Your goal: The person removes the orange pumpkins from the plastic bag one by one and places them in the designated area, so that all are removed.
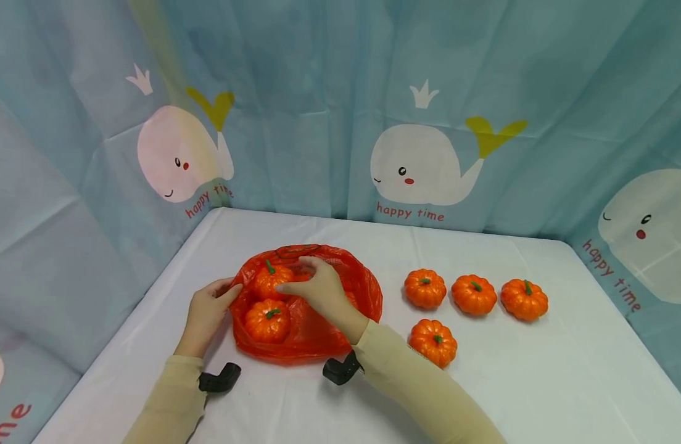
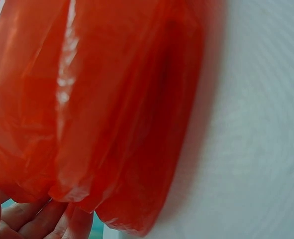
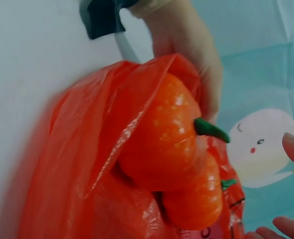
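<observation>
Filling the red bag (image 1: 313, 339) with pumpkins (image 1: 474, 295) looks to be the step in hand; the next move seems to call for bringing the right hand clear and over to a loose pumpkin, with the left steadying the bag. Nearest is the right sleeve (image 1: 418, 385), stretched above the white table (image 1: 285, 401); the left hand (image 1: 207, 311) pinches the bag's left edge between thumb and fingers; the right hand (image 1: 325, 293) hangs over the bag's mouth, thumb and fingers spread well apart, gripping nothing; whether its thumb touches the back pumpkin (image 1: 264, 282) I cannot tell; a front pumpkin (image 1: 265, 327) sits beside that one, inside the bag's left wall; four more lie right of the bag, one close to the sleeve, three in a row farther off; beyond hangs a blue curtain (image 1: 307, 154).
</observation>
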Action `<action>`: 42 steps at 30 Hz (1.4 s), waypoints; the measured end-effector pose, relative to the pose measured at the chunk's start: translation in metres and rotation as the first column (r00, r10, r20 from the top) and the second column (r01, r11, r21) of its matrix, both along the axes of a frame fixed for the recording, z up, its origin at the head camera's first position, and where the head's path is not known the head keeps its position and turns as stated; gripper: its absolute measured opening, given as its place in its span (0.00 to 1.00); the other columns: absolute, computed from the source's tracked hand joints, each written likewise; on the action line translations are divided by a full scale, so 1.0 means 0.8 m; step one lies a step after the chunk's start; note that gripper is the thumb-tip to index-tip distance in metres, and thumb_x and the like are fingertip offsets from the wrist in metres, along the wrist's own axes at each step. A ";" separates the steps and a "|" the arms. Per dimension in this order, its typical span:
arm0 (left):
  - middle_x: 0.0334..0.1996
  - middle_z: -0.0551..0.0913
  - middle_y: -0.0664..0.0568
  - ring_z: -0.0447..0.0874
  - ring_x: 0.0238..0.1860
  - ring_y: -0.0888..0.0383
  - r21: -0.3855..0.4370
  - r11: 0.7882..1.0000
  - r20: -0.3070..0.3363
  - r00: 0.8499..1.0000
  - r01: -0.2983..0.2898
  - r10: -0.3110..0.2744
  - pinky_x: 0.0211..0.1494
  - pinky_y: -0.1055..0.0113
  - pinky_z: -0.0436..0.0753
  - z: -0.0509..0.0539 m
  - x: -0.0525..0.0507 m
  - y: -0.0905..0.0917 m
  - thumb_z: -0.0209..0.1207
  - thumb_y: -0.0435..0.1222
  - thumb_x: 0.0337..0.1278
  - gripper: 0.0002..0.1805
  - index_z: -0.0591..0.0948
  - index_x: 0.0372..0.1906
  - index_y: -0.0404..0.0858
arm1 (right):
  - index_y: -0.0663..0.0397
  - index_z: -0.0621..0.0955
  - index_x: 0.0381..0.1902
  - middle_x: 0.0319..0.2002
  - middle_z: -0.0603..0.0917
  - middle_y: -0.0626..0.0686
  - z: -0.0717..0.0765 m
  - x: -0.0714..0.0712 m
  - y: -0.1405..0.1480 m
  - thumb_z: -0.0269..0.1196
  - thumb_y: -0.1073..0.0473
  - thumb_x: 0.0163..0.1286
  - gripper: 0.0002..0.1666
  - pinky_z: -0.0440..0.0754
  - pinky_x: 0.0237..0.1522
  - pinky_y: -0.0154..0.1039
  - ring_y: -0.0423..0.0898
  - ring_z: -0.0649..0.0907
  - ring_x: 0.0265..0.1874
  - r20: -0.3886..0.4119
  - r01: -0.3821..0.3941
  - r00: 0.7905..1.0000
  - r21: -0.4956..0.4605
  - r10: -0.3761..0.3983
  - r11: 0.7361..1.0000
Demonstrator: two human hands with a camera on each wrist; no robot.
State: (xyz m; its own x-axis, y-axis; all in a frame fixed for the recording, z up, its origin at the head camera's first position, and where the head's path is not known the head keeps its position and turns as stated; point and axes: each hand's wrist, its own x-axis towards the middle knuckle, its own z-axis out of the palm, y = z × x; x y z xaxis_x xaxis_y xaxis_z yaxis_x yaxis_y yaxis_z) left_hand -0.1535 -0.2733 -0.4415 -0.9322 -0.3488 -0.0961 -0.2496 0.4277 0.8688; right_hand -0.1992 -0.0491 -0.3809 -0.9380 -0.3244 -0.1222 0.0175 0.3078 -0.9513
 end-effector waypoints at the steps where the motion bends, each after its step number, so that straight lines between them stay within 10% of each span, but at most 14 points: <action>1: 0.65 0.76 0.36 0.73 0.65 0.43 0.001 1.000 -0.002 1.000 0.000 0.000 0.67 0.52 0.76 0.000 0.000 0.000 0.51 0.52 0.72 0.31 0.74 0.66 0.33 | 0.55 0.72 0.68 0.66 0.76 0.56 -0.002 -0.002 -0.003 0.75 0.52 0.58 0.43 0.81 0.60 0.50 0.57 0.74 0.66 0.000 0.004 1.000 0.005 -0.004 1.000; 42: 0.65 0.75 0.35 0.72 0.66 0.41 0.003 1.000 -0.010 1.000 -0.002 0.002 0.68 0.51 0.74 0.000 0.001 0.002 0.51 0.51 0.73 0.31 0.74 0.66 0.32 | 0.55 0.72 0.67 0.62 0.77 0.57 -0.042 -0.018 -0.064 0.78 0.51 0.52 0.46 0.80 0.60 0.56 0.55 0.77 0.59 0.100 0.136 0.984 0.122 -0.149 0.983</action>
State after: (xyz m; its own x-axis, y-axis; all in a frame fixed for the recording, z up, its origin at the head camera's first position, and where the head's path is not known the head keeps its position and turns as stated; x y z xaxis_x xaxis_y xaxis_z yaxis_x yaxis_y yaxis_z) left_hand -0.1526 -0.2720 -0.4413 -0.9327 -0.3500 -0.0874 -0.2412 0.4250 0.8724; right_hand -0.2139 -0.1000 -0.4143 -0.9528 -0.1663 -0.2542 0.1701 0.4011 -0.9001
